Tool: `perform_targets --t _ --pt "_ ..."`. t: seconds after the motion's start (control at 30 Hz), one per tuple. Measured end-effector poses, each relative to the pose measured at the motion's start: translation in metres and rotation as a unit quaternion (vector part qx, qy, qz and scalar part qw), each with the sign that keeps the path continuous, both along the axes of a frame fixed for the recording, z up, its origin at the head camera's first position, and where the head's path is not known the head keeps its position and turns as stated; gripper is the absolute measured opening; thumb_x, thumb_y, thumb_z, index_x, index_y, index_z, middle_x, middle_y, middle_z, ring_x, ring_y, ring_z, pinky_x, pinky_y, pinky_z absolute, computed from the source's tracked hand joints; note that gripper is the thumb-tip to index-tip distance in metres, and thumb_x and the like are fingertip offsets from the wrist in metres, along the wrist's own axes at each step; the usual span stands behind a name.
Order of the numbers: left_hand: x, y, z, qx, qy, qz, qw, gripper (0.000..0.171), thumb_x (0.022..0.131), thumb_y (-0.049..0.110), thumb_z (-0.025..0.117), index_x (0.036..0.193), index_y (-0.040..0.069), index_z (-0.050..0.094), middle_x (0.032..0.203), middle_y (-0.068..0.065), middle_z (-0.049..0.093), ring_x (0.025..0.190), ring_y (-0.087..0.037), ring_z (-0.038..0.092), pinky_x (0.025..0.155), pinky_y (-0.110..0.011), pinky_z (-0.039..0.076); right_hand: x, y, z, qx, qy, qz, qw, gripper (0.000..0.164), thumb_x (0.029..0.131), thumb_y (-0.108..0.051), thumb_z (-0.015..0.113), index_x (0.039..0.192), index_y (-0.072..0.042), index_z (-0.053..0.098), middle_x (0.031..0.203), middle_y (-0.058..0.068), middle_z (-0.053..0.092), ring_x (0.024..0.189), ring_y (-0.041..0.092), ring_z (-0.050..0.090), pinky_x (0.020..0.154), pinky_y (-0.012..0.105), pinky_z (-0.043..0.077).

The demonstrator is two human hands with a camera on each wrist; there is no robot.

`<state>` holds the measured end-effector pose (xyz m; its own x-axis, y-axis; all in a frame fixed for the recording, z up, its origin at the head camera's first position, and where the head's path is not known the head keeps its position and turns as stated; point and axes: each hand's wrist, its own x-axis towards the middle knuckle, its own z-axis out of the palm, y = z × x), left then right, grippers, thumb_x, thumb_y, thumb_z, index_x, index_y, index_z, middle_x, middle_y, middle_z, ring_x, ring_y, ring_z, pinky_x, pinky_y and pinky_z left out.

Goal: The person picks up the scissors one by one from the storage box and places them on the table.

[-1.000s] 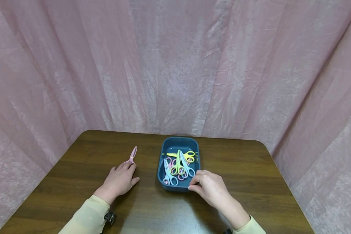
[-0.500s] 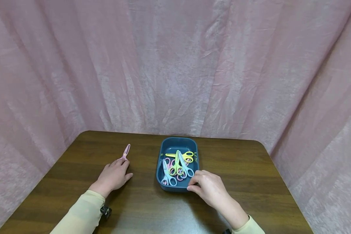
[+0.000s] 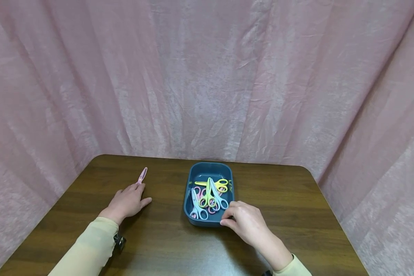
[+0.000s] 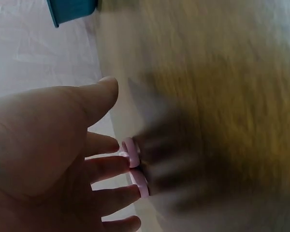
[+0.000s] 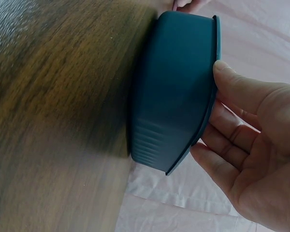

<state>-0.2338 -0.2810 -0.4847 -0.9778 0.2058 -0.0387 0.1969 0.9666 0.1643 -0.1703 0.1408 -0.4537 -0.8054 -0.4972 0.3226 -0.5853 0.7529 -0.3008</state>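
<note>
My left hand lies over the left part of the table, its fingertips on the handles of a pair of pink scissors. The blades point to the far side, while the finger loops show against the fingertips in the left wrist view. Those fingers are straight and the thumb is spread away. With thumb and fingers my right hand pinches the near right corner rim of a dark blue plastic box. Inside lie several scissors, among them a yellow pair, a lime green pair and a light blue pair.
Everything stands on a brown wooden table with rounded far corners. Pink velvety curtains hang behind its far edge and along the sides. Table surface lies between the box and the left hand.
My left hand has moved to the left and slightly farther away, and the pink scissors have slid along the table with its fingertips. The right hand stays at the box rim.
</note>
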Motion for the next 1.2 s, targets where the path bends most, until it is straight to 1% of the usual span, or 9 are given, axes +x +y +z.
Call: perform_targets --t 0.13,0.23,0.4,0.5,0.6,0.83,1.0,1.1,1.2 --pt "-0.006 -0.007 -0.003 0.001 -0.008 0.008 0.9999 0.07 0.112 0.044 0.065 0.153 -0.011 0.053 0.159 -0.036 0.049 0.147 -0.054 0.048 0.11 -0.08 0.039 -0.001 0.0 0.0 0.0 0.0 -0.001 1.0 0.014 0.086 -0.028 0.096 0.082 -0.03 0.083 0.081 -0.023 0.06 0.082 0.003 0.063 0.065 0.029 0.053" --pt "-0.009 -0.013 -0.004 0.004 -0.019 0.019 0.9996 0.073 0.113 0.046 0.062 0.155 -0.012 0.051 0.162 -0.036 0.045 0.15 -0.055 0.044 0.111 -0.081 0.038 -0.002 0.0 0.0 0.0 -0.002 0.001 1.0 0.013 0.086 -0.028 0.096 0.082 -0.03 0.083 0.081 -0.022 0.06 0.082 0.002 0.063 0.065 0.029 0.053" --pt "-0.012 -0.022 -0.002 0.016 -0.031 0.029 0.999 0.075 0.113 0.048 0.059 0.158 -0.012 0.048 0.165 -0.037 0.041 0.152 -0.056 0.04 0.11 -0.084 0.035 -0.002 0.0 0.0 0.001 -0.003 0.002 1.0 0.014 0.086 -0.028 0.096 0.082 -0.03 0.083 0.08 -0.022 0.06 0.082 0.002 0.063 0.065 0.029 0.052" --pt "-0.015 -0.026 -0.001 0.021 -0.03 0.032 0.9988 0.074 0.113 0.047 0.06 0.157 -0.012 0.048 0.165 -0.038 0.041 0.152 -0.058 0.039 0.11 -0.084 0.035 -0.003 0.0 0.0 0.002 -0.003 0.002 1.0 0.013 0.087 -0.028 0.095 0.083 -0.03 0.083 0.081 -0.022 0.06 0.082 0.002 0.063 0.065 0.029 0.052" --pt "-0.018 -0.031 -0.002 0.023 -0.025 0.035 0.9988 0.075 0.113 0.046 0.06 0.156 -0.013 0.048 0.164 -0.039 0.041 0.151 -0.059 0.039 0.109 -0.084 0.035 -0.003 0.0 0.0 0.002 -0.006 0.0 1.0 0.013 0.087 -0.028 0.095 0.083 -0.03 0.083 0.081 -0.022 0.06 0.082 0.002 0.062 0.065 0.029 0.052" --pt "-0.024 -0.047 -0.007 0.026 -0.033 0.051 0.9978 0.077 0.113 0.047 0.06 0.157 -0.014 0.046 0.165 -0.041 0.037 0.15 -0.062 0.036 0.109 -0.084 0.035 -0.002 0.0 -0.001 0.008 -0.022 -0.004 1.0 0.012 0.088 -0.028 0.095 0.084 -0.029 0.083 0.081 -0.021 0.061 0.081 0.003 0.062 0.065 0.029 0.052" --pt "-0.027 -0.056 -0.004 0.028 -0.038 0.063 0.9969 0.079 0.113 0.048 0.058 0.158 -0.015 0.043 0.166 -0.042 0.033 0.151 -0.063 0.033 0.109 -0.085 0.034 -0.002 0.0 -0.001 0.008 -0.019 -0.005 1.0 0.012 0.088 -0.029 0.095 0.084 -0.029 0.083 0.081 -0.021 0.061 0.081 0.003 0.061 0.065 0.029 0.052" --pt "-0.029 -0.06 -0.002 0.027 -0.038 0.072 0.9963 0.079 0.113 0.049 0.058 0.158 -0.015 0.044 0.166 -0.043 0.032 0.151 -0.063 0.033 0.107 -0.087 0.034 -0.001 0.0 -0.002 0.007 -0.014 -0.007 1.0 0.012 0.088 -0.029 0.095 0.084 -0.029 0.083 0.082 -0.022 0.061 0.082 0.003 0.061 0.065 0.028 0.052" --pt "-0.032 -0.065 -0.002 0.025 -0.036 0.08 0.9958 0.079 0.113 0.05 0.058 0.157 -0.014 0.045 0.164 -0.044 0.034 0.15 -0.064 0.034 0.104 -0.088 0.035 0.0 0.001 -0.002 0.006 -0.011 -0.007 1.0 0.013 0.087 -0.028 0.095 0.084 -0.029 0.083 0.082 -0.022 0.06 0.082 0.002 0.062 0.064 0.028 0.052"
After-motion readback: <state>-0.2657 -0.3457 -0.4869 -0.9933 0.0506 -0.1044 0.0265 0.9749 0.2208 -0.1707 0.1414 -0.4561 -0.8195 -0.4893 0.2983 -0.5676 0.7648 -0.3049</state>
